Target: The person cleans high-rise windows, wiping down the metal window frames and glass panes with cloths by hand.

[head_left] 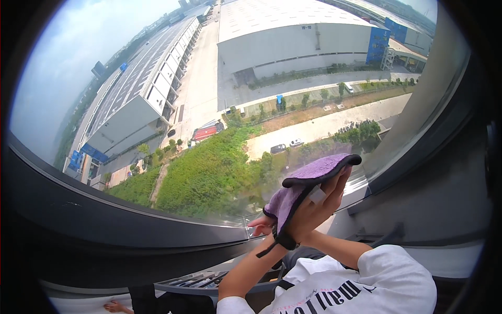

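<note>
A purple cloth (308,170) with a black edge and a small white tag is bunched in front of the window. My left hand (327,196) reaches up and to the right against it, gripping it with the fingers mostly straight. A black strap (285,240) circles that wrist. My forearms cross near the wrists. Behind the lower corner of the cloth, my right hand (260,226) shows only some fingers, stretched toward the left; the rest is hidden by the cloth and the other wrist. Whether these fingers touch the glass, I cannot tell.
A large window (235,183) stands ahead in a dark curved frame (130,214). Warehouses, roads and greenery lie far below outside. A pale pillar (418,136) rises at the right. At the lower left, another person's hand (116,307) shows beside dark clothing.
</note>
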Tool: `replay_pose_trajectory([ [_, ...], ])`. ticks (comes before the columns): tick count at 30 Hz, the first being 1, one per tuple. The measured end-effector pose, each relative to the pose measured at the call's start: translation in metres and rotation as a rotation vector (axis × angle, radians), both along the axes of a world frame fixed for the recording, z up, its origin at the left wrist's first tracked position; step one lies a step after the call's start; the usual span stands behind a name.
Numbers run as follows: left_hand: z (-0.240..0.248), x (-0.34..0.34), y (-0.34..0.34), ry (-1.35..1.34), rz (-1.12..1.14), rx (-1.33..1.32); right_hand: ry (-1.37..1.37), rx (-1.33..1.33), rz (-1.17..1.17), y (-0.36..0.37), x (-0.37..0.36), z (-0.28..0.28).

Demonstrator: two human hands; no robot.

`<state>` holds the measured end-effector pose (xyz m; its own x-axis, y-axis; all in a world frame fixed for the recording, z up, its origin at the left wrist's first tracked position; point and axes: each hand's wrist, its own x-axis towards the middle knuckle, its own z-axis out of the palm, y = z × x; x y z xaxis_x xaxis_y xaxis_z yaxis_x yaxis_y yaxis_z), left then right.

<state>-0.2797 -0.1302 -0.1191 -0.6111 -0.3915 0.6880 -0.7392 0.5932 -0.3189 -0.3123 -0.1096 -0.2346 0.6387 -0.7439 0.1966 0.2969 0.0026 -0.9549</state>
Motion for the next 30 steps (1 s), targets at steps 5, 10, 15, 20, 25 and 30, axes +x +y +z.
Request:
replay_pose_trajectory([
  [5,0.031,0.022,0.004,0.252,-0.223,0.087,-0.16,-0.197,-0.563,0.003,-0.02,0.033],
  [10,0.02,0.037,0.017,0.262,-0.099,0.102,-0.103,-0.489,-0.867,0.016,-0.067,0.031],
  [15,0.013,0.023,0.014,0.234,0.053,-0.052,-0.559,-0.545,-1.193,-0.004,-0.056,0.067],
  [20,0.0,-0.017,0.021,0.324,0.029,0.03,-0.463,-0.295,-1.17,-0.001,-0.079,0.092],
  [25,-0.02,-0.034,0.032,0.382,-0.058,0.351,-0.24,-0.33,-1.247,-0.004,-0.112,0.083],
  [30,-0.027,-0.025,0.042,0.695,-0.137,0.477,-0.115,-0.394,-1.329,-0.009,-0.103,0.097],
])
